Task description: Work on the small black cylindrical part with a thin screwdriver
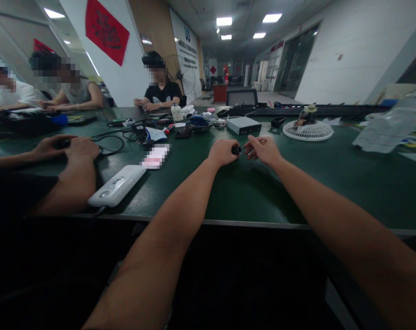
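Note:
Over the green table, my left hand is wrapped round a small black cylindrical part, whose round end points to the right. Close beside that end is my right hand, its fingers bent and drawn together. Something thin and small shows near the right fingertips, too small to name. A narrow gap separates the two hands.
A white power strip lies left, beside a co-worker's hands and black cables. Farther back are a grey box, a white fan grille and clear plastic wrapping. Other people sit across the table.

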`<state>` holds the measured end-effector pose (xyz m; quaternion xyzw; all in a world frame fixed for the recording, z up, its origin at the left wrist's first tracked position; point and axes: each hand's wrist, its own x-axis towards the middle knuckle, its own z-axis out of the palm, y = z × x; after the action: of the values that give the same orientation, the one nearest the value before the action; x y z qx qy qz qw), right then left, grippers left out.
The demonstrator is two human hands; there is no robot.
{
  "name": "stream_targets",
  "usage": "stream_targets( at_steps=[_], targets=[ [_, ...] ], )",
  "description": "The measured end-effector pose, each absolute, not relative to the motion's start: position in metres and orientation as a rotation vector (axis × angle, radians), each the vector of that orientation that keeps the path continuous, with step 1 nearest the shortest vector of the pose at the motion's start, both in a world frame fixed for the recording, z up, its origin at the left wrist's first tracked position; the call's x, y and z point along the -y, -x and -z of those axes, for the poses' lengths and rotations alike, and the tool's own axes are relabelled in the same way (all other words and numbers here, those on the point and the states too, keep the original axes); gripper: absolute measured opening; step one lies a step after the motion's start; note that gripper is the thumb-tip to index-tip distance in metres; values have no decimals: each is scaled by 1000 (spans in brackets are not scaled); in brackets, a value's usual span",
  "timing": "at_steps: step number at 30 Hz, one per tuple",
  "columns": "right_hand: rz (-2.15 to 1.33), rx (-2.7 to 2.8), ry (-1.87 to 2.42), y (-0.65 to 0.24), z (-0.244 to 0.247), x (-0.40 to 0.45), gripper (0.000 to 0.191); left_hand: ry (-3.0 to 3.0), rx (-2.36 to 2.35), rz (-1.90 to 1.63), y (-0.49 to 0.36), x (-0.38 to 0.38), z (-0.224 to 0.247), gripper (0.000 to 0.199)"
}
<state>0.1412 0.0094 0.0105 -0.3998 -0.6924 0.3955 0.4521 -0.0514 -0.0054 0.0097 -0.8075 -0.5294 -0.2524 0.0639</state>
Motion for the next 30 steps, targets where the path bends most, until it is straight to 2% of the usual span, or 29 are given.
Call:
stream_targets(
  at_steps=[9,12,15,20,23,30],
  targets=[
    [-840,1504,997,-146,-17,-13,65,2413,1604,811,51,5,-9,26],
    [-825,1465,1029,-150,-13,-18,61,2399,1605,809,52,5,-9,26],
    [-778,1530,1060,-154,-6,-25,46,2390,1615,795,52,5,-9,28],
    [-526,1916,1130,-152,7,-31,5,2401,1617,794,50,6,-9,28],
    [-457,2076,1193,-152,11,-31,16,2416,1623,801,51,6,-9,29],
    [-490,2123,1104,-154,8,-29,19,2404,1601,804,51,5,-8,28]
  ],
)
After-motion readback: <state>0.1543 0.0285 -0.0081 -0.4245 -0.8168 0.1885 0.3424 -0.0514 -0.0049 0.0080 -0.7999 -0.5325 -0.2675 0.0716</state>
